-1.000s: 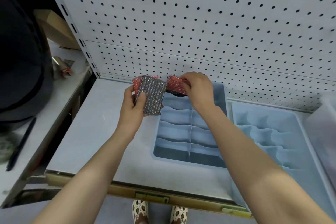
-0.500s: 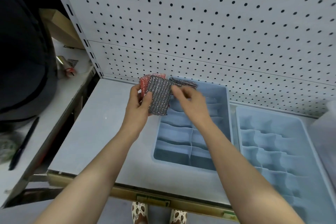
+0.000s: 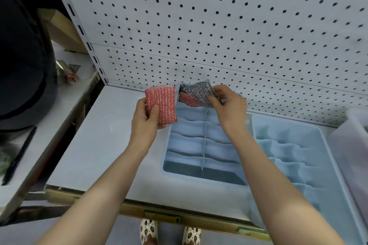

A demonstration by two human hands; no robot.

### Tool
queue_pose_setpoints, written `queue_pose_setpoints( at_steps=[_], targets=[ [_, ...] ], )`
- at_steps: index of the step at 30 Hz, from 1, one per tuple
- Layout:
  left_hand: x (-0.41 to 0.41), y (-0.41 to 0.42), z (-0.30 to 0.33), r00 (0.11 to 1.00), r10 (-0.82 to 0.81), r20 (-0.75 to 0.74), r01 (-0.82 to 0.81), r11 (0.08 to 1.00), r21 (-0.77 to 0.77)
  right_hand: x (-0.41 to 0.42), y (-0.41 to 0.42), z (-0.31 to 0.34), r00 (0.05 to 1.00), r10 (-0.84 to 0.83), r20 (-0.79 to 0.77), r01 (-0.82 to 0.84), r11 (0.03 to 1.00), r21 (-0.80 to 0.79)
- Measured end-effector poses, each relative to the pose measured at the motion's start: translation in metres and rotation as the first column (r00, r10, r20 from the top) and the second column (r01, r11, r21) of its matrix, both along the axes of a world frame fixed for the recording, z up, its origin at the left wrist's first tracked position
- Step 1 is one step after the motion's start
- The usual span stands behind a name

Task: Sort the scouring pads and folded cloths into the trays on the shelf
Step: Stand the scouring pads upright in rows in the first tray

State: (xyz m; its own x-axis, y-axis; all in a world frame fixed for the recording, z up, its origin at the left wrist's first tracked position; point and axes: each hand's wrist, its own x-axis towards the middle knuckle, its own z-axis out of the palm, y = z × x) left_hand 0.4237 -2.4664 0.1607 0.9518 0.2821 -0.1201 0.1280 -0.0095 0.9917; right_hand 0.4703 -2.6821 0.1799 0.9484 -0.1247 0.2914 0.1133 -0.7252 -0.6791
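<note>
My left hand (image 3: 148,116) holds a red glittery scouring pad (image 3: 162,103) upright, just left of the blue divided tray (image 3: 175,167) on the shelf. My right hand (image 3: 229,107) grips a grey glittery scouring pad (image 3: 201,91) over the tray's far left compartment. Under the grey pad, another red scouring pad (image 3: 186,99) lies in that far compartment. The tray's other compartments hold nothing. No folded cloths are in view.
A second blue divided tray (image 3: 326,155) sits to the right, with a clear plastic container (image 3: 352,145) beyond it. White pegboard (image 3: 219,26) backs the shelf (image 3: 103,141). On the left is a side table with a black pen (image 3: 19,155) and small items.
My right hand put a red pad into the tray's far compartment, then took the grey pad off the stack in my left hand and carried it over that compartment. A red pad now faces me.
</note>
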Motion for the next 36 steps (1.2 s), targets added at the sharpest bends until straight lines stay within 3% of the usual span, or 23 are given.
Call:
queue_pose_setpoints(
  at_steps=[2, 4, 12, 15, 18, 20, 22, 23, 26, 30, 33, 36],
  targets=[
    [-0.003, 0.003, -0.002, 1.0, 0.011, -0.015, -0.011, 1.0, -0.001, 0.006, 0.009, 0.001, 0.996, 0.088, 0.014, -0.08, 0.959, -0.273],
    [-0.005, 0.006, -0.002, 1.0, 0.02, -0.016, -0.02, 1.0, -0.001, 0.01, 0.017, -0.006, 0.991, 0.131, -0.031, -0.132, 0.902, -0.41],
    [-0.007, 0.011, -0.004, 0.999, 0.016, -0.047, -0.015, 1.0, 0.018, 0.021, 0.036, -0.046, 0.982, 0.181, 0.044, -0.13, 0.833, -0.537],
    [-0.007, 0.008, -0.002, 0.999, -0.007, -0.036, 0.007, 1.0, 0.006, 0.019, 0.034, -0.047, 0.976, 0.187, 0.114, -0.103, 0.851, -0.515],
    [-0.008, 0.003, 0.0, 0.999, -0.031, -0.02, 0.031, 1.0, -0.005, 0.002, 0.037, -0.027, 0.978, 0.157, 0.136, -0.113, 0.952, -0.284],
    [-0.008, -0.003, 0.001, 0.998, -0.057, -0.01, 0.057, 0.998, -0.016, -0.011, 0.044, -0.012, 0.981, 0.188, -0.056, -0.182, 0.978, 0.105],
    [-0.007, -0.01, 0.003, 0.996, -0.084, -0.018, 0.084, 0.996, 0.013, -0.024, 0.05, -0.004, 0.91, 0.322, -0.261, -0.163, 0.856, 0.49],
    [-0.007, -0.014, 0.003, 0.995, -0.094, -0.024, 0.095, 0.994, 0.048, -0.029, 0.051, -0.004, 0.882, 0.37, -0.292, -0.134, 0.791, 0.598],
    [-0.007, -0.019, -0.001, 0.994, -0.11, -0.002, 0.106, 0.949, 0.296, -0.036, 0.041, -0.006, 0.891, 0.336, -0.307, -0.022, 0.706, 0.708],
    [-0.004, -0.016, -0.009, 0.995, -0.1, -0.016, 0.092, 0.833, 0.546, -0.026, 0.008, -0.012, 0.958, 0.088, -0.274, 0.065, 0.861, 0.504],
    [0.001, -0.016, -0.013, 0.99, -0.123, -0.066, 0.138, 0.793, 0.593, -0.019, -0.003, -0.011, 0.993, 0.022, -0.115, -0.003, 0.987, 0.163],
    [0.004, -0.018, -0.015, 0.985, -0.146, -0.087, 0.17, 0.791, 0.588, -0.01, 0.004, -0.007, 0.986, 0.124, 0.113, -0.089, 0.959, -0.27]
  ],
)
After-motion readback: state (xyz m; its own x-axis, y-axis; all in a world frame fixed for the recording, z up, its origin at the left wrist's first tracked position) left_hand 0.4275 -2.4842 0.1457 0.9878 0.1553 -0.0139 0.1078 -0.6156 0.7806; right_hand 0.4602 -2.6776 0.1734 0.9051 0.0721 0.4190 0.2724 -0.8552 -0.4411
